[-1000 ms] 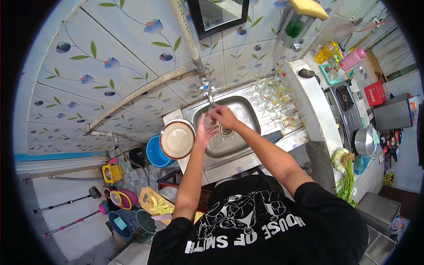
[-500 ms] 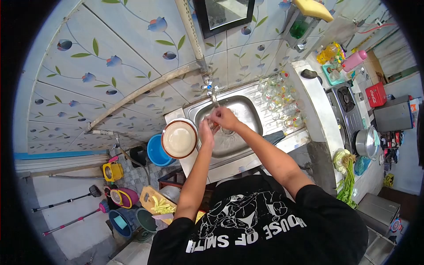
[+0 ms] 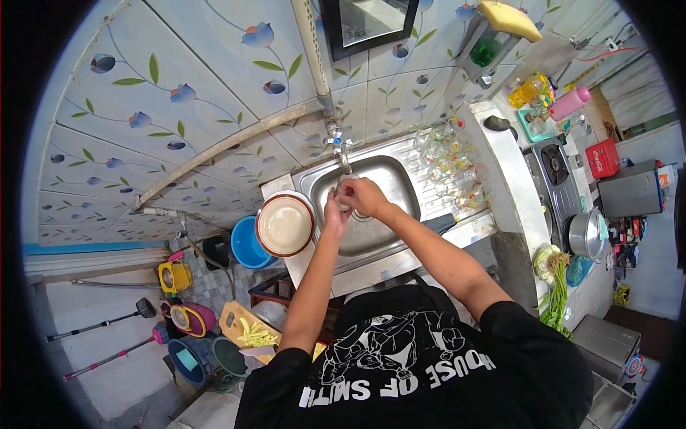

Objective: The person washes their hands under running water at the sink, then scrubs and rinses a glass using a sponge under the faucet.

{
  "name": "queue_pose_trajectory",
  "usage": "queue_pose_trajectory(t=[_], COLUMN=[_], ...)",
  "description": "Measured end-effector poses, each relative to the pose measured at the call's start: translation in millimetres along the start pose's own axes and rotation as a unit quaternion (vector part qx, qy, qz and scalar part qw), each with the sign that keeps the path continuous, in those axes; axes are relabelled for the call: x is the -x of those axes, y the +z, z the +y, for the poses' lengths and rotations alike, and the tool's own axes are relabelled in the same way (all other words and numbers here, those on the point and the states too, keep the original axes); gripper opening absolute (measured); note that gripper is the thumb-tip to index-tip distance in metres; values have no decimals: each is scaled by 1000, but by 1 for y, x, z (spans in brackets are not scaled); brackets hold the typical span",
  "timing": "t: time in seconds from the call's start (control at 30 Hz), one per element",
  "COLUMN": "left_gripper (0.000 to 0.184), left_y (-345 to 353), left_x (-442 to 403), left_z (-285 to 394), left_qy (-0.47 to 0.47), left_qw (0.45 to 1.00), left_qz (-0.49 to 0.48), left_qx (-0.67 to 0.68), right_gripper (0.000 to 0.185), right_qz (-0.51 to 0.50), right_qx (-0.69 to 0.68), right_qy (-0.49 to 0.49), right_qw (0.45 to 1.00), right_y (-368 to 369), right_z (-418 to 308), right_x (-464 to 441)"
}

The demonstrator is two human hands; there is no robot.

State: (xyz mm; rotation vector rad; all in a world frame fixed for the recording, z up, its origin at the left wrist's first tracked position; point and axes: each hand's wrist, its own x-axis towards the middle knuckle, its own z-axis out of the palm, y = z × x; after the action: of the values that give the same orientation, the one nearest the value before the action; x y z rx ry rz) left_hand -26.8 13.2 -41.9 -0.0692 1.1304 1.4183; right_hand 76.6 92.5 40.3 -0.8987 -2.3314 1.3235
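Observation:
Under the tap (image 3: 344, 159), my two hands meet over the left part of the steel sink (image 3: 397, 187). My left hand (image 3: 336, 214) is curled around a clear drinking glass (image 3: 347, 184), which is mostly covered by fingers. From the right, my right hand (image 3: 363, 196) reaches across with its fingers closed on the same glass. Just left of the sink, a stack of cream plates with brown rims (image 3: 284, 225) sits near my left wrist. On the ribbed drainboard to the right stand several clear glasses (image 3: 450, 161) with coloured prints.
A dark cloth (image 3: 439, 224) lies at the sink's right front edge. Below the plates stands a blue bucket (image 3: 250, 243). A cutting board (image 3: 236, 320) with cut pale strips is at lower left. A stove (image 3: 552, 175) and leafy greens (image 3: 556, 304) occupy the right counter.
My hands have drawn closer together, with the right fingers now against the glass near the tap. The whole view has shifted slightly left.

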Motion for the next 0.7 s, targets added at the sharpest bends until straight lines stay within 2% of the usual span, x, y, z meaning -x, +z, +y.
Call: queue_pose_trajectory(t=[0.07, 0.17, 0.2, 0.23, 0.27, 0.3, 0.33, 0.4, 0.43, 0.47, 0.53, 0.57, 0.6, 0.63, 0.67, 0.7], left_gripper=[40, 35, 32, 30, 30, 30, 31, 33, 34, 34, 31, 31, 36, 43, 43, 46], left_y=[8, 8, -3, -5, -7, -2, 6, 32, 38, 38, 27, 13, -11, -14, -16, -7], left_x=[11, 14, 8, 8, 8, 16, 27, 54, 60, 59, 48, 37, 18, 15, 17, 34], left_z=[4, 4, -2, -3, -5, -3, 2, 14, 16, 18, 15, 14, 11, 15, 10, 13], left_qy=[3, 11, 73, 134, 134, 209, 283, 321, 358, 359, 357, 358, 210, 55, 52, 12], left_qw=[1000, 999, 997, 991, 991, 975, 949, 936, 920, 920, 912, 912, 972, 998, 998, 1000], left_qz=[0, -11, -16, -22, -22, 10, 42, 19, -5, -5, 21, 21, 1, -20, -23, 0], left_qx=[-9, 50, 20, -10, -11, -72, -133, -147, -158, -157, -199, -199, -106, -10, -11, 0], right_gripper=[22, 22, 22, 24, 27, 28, 28, 26, 25, 25, 28, 30, 30, 28, 25, 23], right_qz=[4, 24, 23, 21, 19, -22, -23, -74, -74, -76, -12, -13, -12, -35, -57, -47], right_qx=[-3, -54, -54, -205, -351, -363, -364, -562, -590, -589, -468, -442, -443, -328, -199, -186], right_qy=[-15, -23, -23, 49, 119, 254, 254, 349, 346, 345, 307, 253, 253, 98, -58, -91], right_qw=[1000, 998, 998, 977, 928, 896, 896, 746, 726, 727, 829, 860, 860, 939, 977, 977], right_y=[-1, 2, 6, 9, 10, 0, 1, 9, 14, 17, 10, 10, 13, 18, 22, 24], right_z=[3, 14, 22, 30, 38, 35, 46, 66, 61, 57, 21, 15, 14, 14, 16, 14], right_x=[0, -1, -2, -4, -6, -5, -3, -2, 0, 3, 14, 18, 20, 20, 23, 26])
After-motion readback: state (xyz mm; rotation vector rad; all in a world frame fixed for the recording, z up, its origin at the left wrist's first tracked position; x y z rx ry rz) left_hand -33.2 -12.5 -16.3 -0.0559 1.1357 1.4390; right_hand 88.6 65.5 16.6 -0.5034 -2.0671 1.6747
